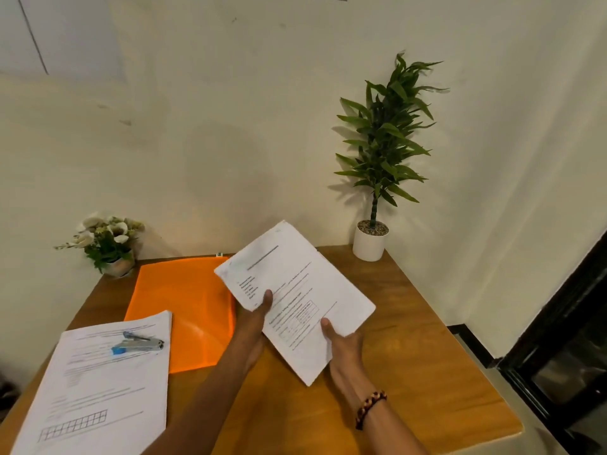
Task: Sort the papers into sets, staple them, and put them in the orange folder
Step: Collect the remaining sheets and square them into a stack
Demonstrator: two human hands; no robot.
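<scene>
A set of papers [295, 297] is held tilted above the bench [410, 323] by both hands; its edges are gripped by left hand [254, 323] and right hand [343, 344]; the orange folder [184, 307] lies flat alongside; a stapler [138, 343] rests on the paper stack [95, 389].

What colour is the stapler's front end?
Blue, on a grey stapler, seen in the head view.

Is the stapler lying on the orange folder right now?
No, the stapler lies on the paper stack left of the orange folder.
</scene>
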